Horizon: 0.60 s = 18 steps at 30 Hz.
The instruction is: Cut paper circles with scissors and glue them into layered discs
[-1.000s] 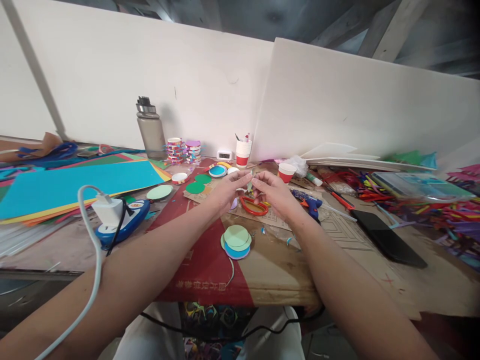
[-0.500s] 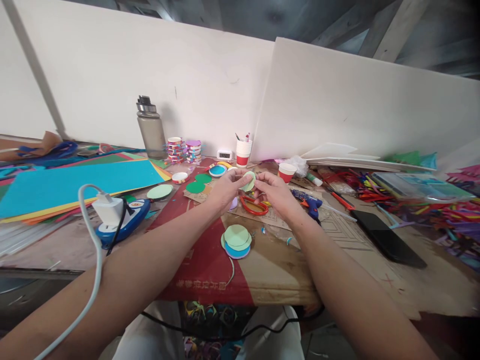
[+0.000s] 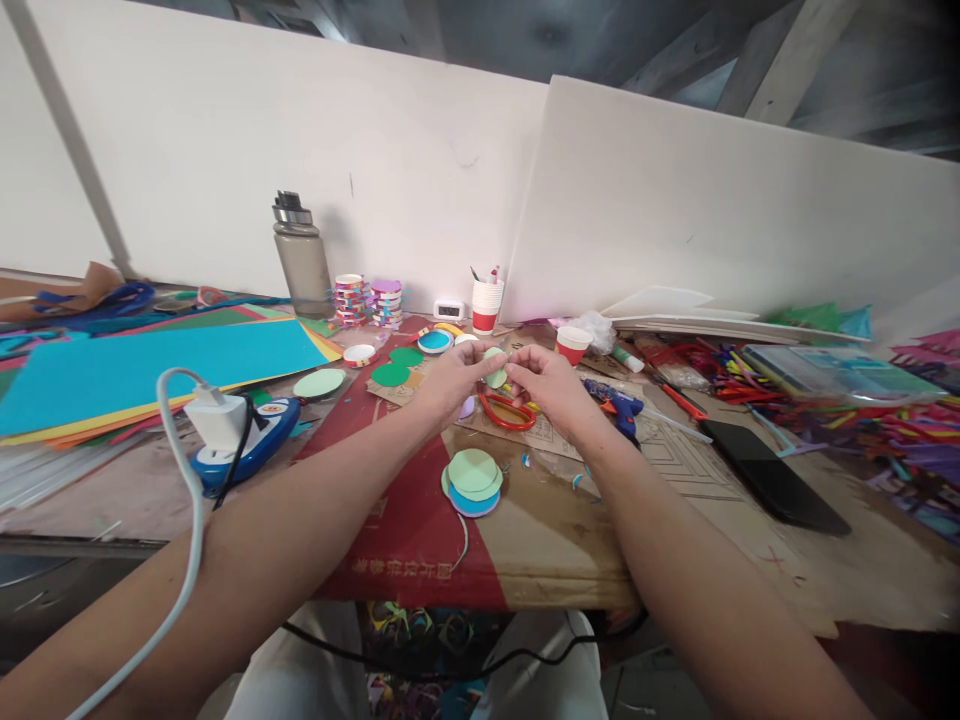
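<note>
Between my two hands is a pale green paper disc [image 3: 494, 369], held up over the table. My left hand [image 3: 459, 378] pinches its left side, fingers behind and thumb in front. On the other side, the fingertips of my right hand [image 3: 541, 378] are closed on its right edge. Just below them lie orange-handled scissors [image 3: 508, 412]. Nearer to me rests a small pile of paper discs [image 3: 474, 478], pale green on top and blue beneath. Dark green discs [image 3: 391, 375] lie to the left of my left hand.
A blue power strip [image 3: 251, 450] and coloured paper sheets [image 3: 165, 365] occupy the left. Behind stand a bottle [image 3: 301, 255] and paper cups [image 3: 487, 306]. To the right are a blue glue gun [image 3: 624, 412], a black phone [image 3: 772, 475] and a clear box [image 3: 847, 372].
The pale green disc has turned slightly and shifted a little left and down between my fingers. Both hands keep nearly the same place.
</note>
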Motion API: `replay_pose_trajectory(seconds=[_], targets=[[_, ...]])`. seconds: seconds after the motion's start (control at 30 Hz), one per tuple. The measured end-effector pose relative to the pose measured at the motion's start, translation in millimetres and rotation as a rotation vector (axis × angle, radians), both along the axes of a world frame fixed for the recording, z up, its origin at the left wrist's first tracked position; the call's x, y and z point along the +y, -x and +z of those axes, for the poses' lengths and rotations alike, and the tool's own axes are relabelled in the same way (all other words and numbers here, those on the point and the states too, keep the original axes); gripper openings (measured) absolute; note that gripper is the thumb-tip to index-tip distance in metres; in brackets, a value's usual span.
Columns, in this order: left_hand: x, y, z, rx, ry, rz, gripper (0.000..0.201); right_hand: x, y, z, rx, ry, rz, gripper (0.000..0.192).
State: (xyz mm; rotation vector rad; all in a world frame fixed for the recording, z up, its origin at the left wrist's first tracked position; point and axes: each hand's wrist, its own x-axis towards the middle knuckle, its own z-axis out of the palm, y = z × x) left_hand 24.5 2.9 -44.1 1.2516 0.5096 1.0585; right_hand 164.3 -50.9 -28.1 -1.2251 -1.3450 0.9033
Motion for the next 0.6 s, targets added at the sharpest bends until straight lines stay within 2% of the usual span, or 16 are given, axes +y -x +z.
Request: replay_pose_trajectory(seconds=[0.23,0.6], targets=[[-3.4,1.6,3.7,0.016,0.042,0.005,0.045,-1.3,1.3,2.0,-0.016,0.005,0.009,0.013],[-5.5,1.4,5.5,0.036,0.021,0.043,0.042,-1.9,1.6,1.9,-0.026,0.013,0.014,0.014]])
